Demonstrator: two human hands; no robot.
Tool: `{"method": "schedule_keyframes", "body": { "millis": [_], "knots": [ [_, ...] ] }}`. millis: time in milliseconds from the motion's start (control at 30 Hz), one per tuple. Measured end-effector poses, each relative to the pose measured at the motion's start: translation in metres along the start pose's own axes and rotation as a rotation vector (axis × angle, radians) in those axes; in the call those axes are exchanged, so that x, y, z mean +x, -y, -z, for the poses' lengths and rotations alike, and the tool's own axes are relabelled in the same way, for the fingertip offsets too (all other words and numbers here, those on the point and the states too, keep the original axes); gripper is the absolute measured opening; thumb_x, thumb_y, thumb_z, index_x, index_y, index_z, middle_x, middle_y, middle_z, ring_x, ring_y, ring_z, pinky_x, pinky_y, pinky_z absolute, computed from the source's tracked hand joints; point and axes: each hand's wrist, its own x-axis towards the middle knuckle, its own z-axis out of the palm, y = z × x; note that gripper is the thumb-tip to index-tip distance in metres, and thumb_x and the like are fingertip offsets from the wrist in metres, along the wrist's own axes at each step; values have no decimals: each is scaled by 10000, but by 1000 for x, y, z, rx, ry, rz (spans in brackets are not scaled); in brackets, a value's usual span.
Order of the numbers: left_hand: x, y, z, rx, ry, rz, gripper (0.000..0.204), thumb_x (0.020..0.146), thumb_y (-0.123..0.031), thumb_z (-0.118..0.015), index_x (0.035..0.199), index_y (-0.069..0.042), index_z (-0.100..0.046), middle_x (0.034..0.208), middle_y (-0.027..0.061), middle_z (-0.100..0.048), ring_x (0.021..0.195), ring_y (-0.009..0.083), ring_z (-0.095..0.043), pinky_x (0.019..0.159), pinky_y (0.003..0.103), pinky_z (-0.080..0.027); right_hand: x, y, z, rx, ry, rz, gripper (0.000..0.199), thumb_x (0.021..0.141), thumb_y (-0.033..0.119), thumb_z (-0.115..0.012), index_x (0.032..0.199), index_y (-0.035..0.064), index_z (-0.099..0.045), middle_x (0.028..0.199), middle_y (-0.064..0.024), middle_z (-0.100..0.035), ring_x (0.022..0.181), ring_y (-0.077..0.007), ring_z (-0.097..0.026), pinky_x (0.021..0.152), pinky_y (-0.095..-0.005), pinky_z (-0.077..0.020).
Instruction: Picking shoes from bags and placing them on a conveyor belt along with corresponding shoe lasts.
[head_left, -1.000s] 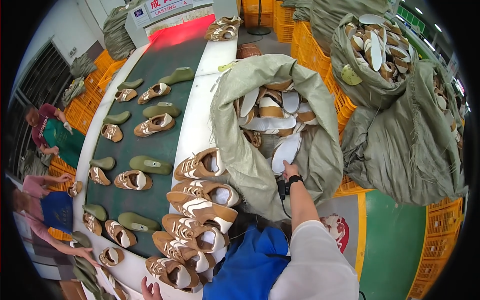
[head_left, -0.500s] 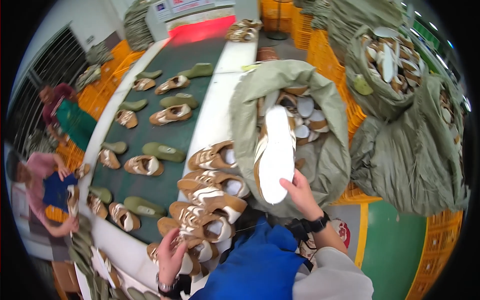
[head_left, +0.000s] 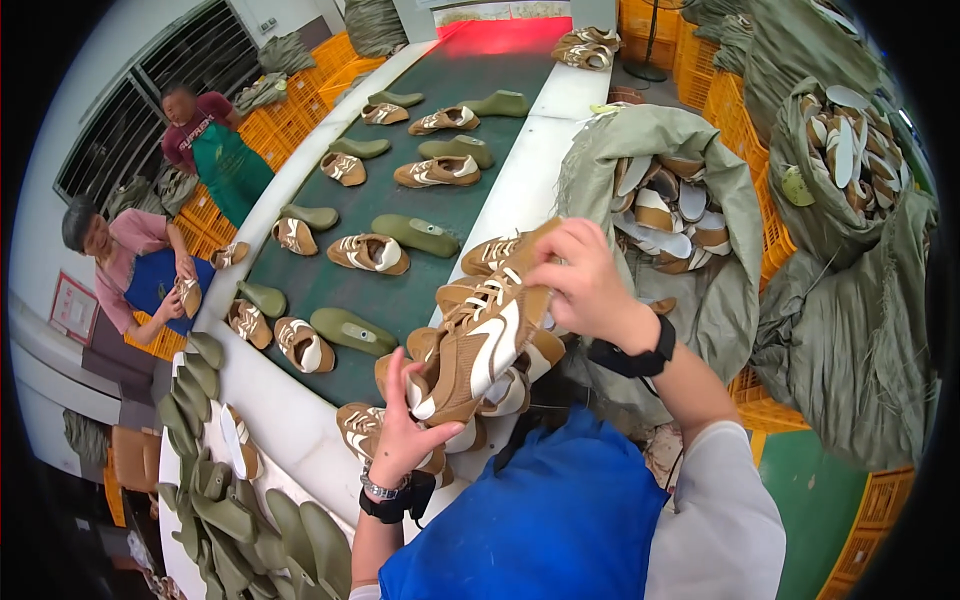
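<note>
A brown sneaker upper [head_left: 484, 345] with white laces and a white side stripe is held at a tilt over the worktop. My right hand [head_left: 583, 280] pinches its toe end. At the heel end, my left hand [head_left: 402, 425] cups the upper between thumb and fingers. Under and behind it, more brown-and-white uppers [head_left: 358, 428] are heaped along the belt's near edge, partly hidden by the held one. To the right of my right hand stands a grey-green sack [head_left: 725, 290], its mouth rolled open around many more uppers [head_left: 690, 198].
Green shoe lasts [head_left: 415, 233] and uppers lie in rows on a dark green belt [head_left: 330, 268]. More lasts [head_left: 235, 520] are piled at lower left. Two people work across the belt, one holding a shoe [head_left: 188, 295]. Filled sacks [head_left: 850, 320] and orange crates [head_left: 735, 115] line the right.
The upper has moved left from above the sack and turned, its white sole side no longer facing up. My left hand has come to its heel. The whole view has shifted.
</note>
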Motion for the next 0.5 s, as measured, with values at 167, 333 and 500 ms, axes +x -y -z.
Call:
{"method": "schedule_keyframes", "body": {
  "millis": [167,333,500],
  "knots": [
    [-38,24,12,-879,20,534,794,736,-479,-670,1299,-6,-371,1202,109,-515,1095,207,-509,926,322,-422,38,-11,-25,242,-103,-157,141,729,112,-622,863,65,-623,912,-75,-560,891,-231,-527,815,-348,-405],
    [-63,47,17,-1089,1,543,741,863,-605,-359,1320,-22,-340,1235,162,-498,1037,262,-569,834,386,-504,31,-27,-50,1108,383,-766,303,904,204,-496,1126,2,-539,1056,-85,-587,921,-123,-567,808,-276,-462],
    [-68,58,29,-1651,83,457,741,865,-636,-274,1340,-70,-327,1239,176,-490,1049,312,-553,802,443,-511,30,-13,-71,1627,287,-981,314,908,158,-484,1170,-12,-504,1018,-74,-602,889,-119,-599,778,-255,-494]
  ]
}}
